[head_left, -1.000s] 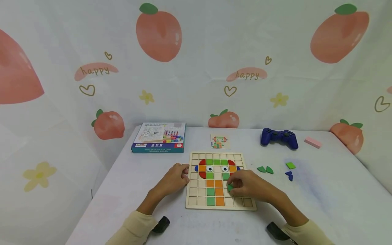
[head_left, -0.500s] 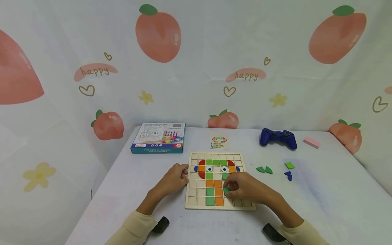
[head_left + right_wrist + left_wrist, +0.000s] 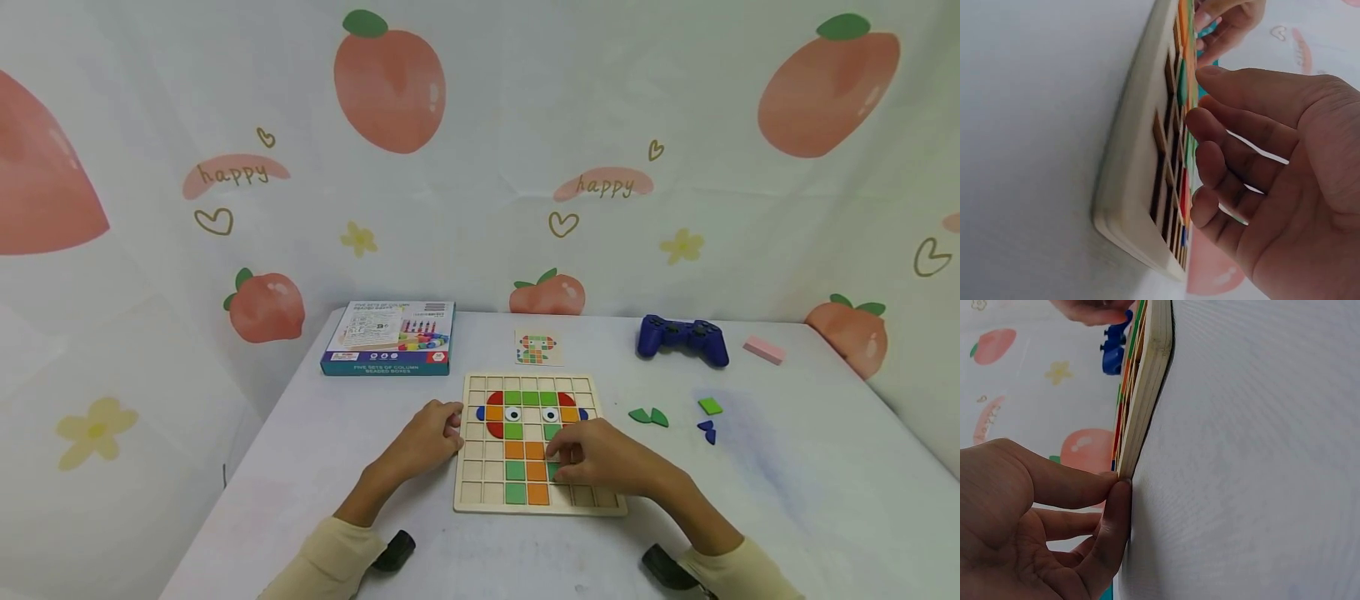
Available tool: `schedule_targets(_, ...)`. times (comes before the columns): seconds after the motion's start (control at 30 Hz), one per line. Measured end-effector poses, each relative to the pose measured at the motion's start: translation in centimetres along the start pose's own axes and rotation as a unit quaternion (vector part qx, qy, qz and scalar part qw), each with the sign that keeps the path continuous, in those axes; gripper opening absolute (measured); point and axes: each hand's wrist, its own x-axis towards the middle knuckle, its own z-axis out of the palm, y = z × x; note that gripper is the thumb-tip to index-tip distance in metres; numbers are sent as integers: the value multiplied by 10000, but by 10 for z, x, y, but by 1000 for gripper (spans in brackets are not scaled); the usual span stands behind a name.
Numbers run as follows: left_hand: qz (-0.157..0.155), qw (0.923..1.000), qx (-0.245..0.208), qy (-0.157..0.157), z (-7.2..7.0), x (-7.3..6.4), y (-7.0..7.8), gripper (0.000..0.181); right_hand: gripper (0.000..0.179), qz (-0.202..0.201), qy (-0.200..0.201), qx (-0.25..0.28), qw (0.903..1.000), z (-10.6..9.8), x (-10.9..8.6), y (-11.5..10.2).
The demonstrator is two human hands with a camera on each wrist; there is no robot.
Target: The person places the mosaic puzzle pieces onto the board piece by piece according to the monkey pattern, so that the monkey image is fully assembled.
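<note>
At the left edge of the wooden grid board (image 3: 474,493), my left hand (image 3: 424,437) holds the rim with thumb and bent fingers; the left wrist view shows the fingertips at the board's side (image 3: 1144,394). My right hand (image 3: 600,457) hovers over the board's right part, fingers loosely bent. A green tile (image 3: 553,472) lies in a cell right of an orange tile (image 3: 536,471), partly covered by the fingertips. In the right wrist view the thumb and fingers are spread beside this green tile (image 3: 1182,83). Coloured tiles and two eye tiles form a figure.
Two green pieces (image 3: 648,416), a light green square (image 3: 710,406) and two blue pieces (image 3: 708,431) lie right of the board. Behind are a pattern card (image 3: 538,347), a box (image 3: 388,337), a blue game controller (image 3: 682,339) and a pink block (image 3: 764,350).
My right hand has shifted slightly left with the green tile, which now lies lower, in the cell beside the orange tile. The left hand has stayed at the board's edge.
</note>
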Motion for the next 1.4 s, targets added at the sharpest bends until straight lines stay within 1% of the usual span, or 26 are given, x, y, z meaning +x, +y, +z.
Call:
schedule_targets(0.13,-8,10000,25,-10,0,1,0,54,18,-88,254,-21,9996,-7,1,1)
schedule_targets(0.33,-62,10000,-10,-13,0,1,0,55,19,-248,842,65,9961,-21,2,5)
schedule_targets(0.4,-69,10000,-37,-18,0,1,1,55,19,-239,1023,43,9945,-27,2,8)
schedule_targets(0.53,-93,9999,-87,-18,0,0,1,56,21,86,1314,-19,9913,-39,-2,17)
schedule_targets(0.63,-112,9999,-92,-7,0,0,1,56,22,382,1488,-107,9881,-47,-7,28)
schedule_targets(0.7,-132,9999,-74,-7,1,0,0,56,23,506,1601,-139,9857,-52,-10,36)
schedule_targets(0.93,-115,9999,-53,-26,1,1,-1,56,27,742,1967,-182,9775,-73,-27,67)
schedule_targets(1.13,-126,9999,-67,-49,-1,0,1,54,34,1118,2056,-200,9720,-84,-45,90)
schedule_targets(1.4,-135,9999,-52,-24,-1,0,1,54,38,1344,2123,-158,9678,-96,-63,112)
